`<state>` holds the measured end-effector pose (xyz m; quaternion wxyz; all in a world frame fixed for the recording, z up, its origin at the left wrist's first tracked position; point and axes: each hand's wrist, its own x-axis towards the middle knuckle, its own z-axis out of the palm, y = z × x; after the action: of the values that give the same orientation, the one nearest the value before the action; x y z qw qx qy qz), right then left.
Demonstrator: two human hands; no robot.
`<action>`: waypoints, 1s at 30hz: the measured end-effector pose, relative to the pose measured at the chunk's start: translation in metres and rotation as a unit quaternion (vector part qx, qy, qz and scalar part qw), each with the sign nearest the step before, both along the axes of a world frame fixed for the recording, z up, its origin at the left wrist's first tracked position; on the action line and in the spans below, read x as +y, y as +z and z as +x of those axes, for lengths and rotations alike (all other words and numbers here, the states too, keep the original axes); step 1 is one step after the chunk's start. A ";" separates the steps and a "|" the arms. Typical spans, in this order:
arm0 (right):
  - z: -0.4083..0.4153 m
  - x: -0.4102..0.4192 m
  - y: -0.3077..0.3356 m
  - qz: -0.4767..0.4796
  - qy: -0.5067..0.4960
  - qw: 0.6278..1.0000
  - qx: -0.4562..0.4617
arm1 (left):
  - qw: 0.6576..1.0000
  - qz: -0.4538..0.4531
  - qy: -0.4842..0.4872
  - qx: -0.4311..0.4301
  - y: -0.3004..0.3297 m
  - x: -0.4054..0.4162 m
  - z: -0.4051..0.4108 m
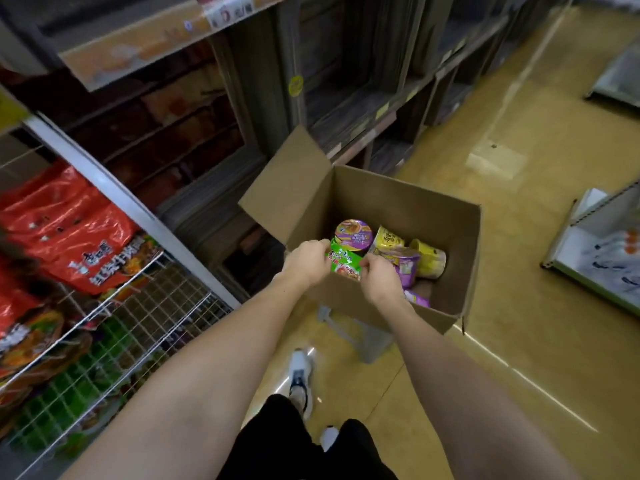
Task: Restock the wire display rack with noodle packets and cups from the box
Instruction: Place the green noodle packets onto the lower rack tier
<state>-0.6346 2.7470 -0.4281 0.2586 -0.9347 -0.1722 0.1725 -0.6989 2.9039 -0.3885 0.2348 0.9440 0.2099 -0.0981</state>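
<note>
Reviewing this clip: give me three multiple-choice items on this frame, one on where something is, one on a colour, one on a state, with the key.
1. Where is the wire display rack?
A. To the person's left
B. Inside the cardboard box
C. Across the aisle on the right

2. What colour is the noodle packet held over the cardboard box?
A. Blue
B. Green
C. White

3. How is that packet held?
A. Lying untouched on the floor
B. By the right hand alone
C. By both the left hand and the right hand

Key: 1 A, the rack fills the frame's left edge. 2 B, its wrapper is bright green. 3 C, fingers of each hand pinch one end.
</note>
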 end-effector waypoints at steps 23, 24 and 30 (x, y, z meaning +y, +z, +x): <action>0.109 0.070 -0.164 -0.079 -0.116 0.952 0.272 | 0.965 -0.123 -0.031 0.228 -0.189 0.087 0.153; 0.111 0.072 -0.171 -0.075 -0.113 0.954 0.269 | 0.963 -0.128 -0.022 0.237 -0.196 0.087 0.155; 0.117 0.085 -0.199 -0.040 -0.121 0.951 0.281 | 0.964 -0.142 0.052 0.219 -0.231 0.077 0.168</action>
<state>-0.5173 2.8316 -0.6275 0.2774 -0.8719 0.0287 0.4024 -0.5310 2.9809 -0.6199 0.3194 0.8441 0.2893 -0.3190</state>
